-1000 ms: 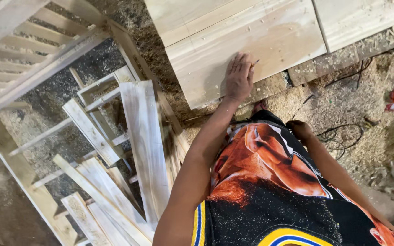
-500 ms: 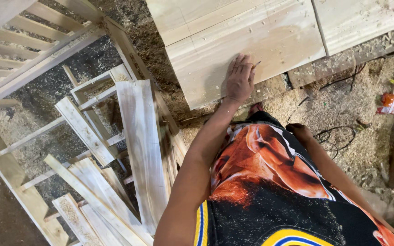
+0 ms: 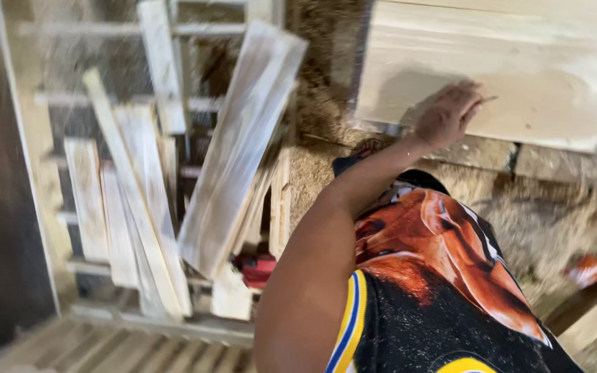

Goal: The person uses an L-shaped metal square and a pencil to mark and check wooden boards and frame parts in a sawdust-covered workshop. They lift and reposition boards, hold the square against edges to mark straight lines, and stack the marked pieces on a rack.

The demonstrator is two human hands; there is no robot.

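Sawdust covers the floor (image 3: 519,221) around us. Our left hand (image 3: 447,114) lies open, fingers spread flat on the pale wooden panel (image 3: 519,69) ahead; loose planks (image 3: 236,152) lean left. We cannot see our right hand.

The wide pale wooden panel (image 3: 519,76) under the left hand (image 3: 447,114) looks like bare, matt, unfinished timber, smooth with faint grain. The loose pale wooden slats (image 3: 236,145) piled beside it are raw and rougher-looking. The ground of coarse sawdust (image 3: 519,221) looks dry and crumbly.
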